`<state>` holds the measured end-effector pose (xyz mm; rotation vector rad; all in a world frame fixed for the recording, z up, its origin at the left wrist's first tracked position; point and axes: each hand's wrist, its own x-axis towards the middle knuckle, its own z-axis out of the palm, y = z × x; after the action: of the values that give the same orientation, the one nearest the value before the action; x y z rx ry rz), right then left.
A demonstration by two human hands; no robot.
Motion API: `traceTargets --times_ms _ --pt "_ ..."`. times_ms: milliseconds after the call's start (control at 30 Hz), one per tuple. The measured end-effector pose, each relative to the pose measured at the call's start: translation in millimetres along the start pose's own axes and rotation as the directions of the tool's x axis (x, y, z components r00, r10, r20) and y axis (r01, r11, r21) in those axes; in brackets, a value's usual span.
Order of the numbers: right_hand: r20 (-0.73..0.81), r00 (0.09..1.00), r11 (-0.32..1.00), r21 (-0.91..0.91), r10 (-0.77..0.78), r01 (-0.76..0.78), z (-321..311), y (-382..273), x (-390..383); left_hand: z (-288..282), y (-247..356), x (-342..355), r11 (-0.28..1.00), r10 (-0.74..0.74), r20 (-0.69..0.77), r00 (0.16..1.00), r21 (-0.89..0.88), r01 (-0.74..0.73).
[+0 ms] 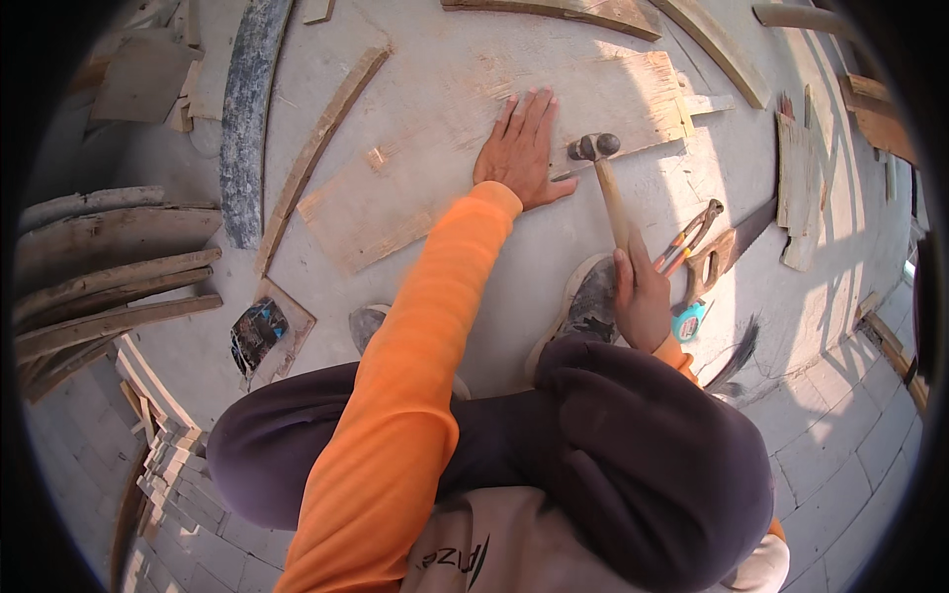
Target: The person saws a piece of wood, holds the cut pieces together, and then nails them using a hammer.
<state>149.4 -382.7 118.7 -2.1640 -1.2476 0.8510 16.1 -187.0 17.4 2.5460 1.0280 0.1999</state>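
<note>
Two hands at work, and we take the plywood sheet (465,148) on the concrete floor (554,267) as our landmark. Our left hand (519,148) lies flat and released on the sheet's near edge, fingers spread, palm pressing the wood. Our right hand (641,296) is clenched round the wooden handle of a hammer (605,183), well back from the sheet, while the steel head sits right at the sheet's near edge, just beside our left thumb. Off the sheet's right end, pincers (692,237) and a handsaw (727,247) lie side by side, a turquoise tape measure (689,321) nearer our knee.
</note>
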Motion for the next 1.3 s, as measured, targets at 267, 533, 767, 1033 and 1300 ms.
traceTargets --times_ms 267,533,767,1033,1300 --pt "0.083 0.994 0.995 -0.083 0.068 -0.061 -2 1 -5 -2 6 2 0.999 0.007 0.043 0.999 0.046 -0.009" --pt "0.117 0.976 0.949 -0.240 -0.182 0.206 5 23 7 -10 -9 -4 0.998 0.029 0.080 0.996 0.044 -0.033" --pt "-0.008 0.959 0.934 -0.229 -0.282 0.272 13 39 -1 -143 -85 -82 0.924 0.380 0.453 0.807 -0.216 -0.314" --pt "0.024 0.987 0.920 -0.361 -0.158 0.156 5 45 -1 -359 -182 -288 0.746 -0.656 0.373 0.656 0.190 0.638" --pt "0.077 0.986 0.940 -0.296 -0.151 0.167 0 15 1 -281 -211 -453 0.610 -0.732 0.391 0.558 0.009 0.793"
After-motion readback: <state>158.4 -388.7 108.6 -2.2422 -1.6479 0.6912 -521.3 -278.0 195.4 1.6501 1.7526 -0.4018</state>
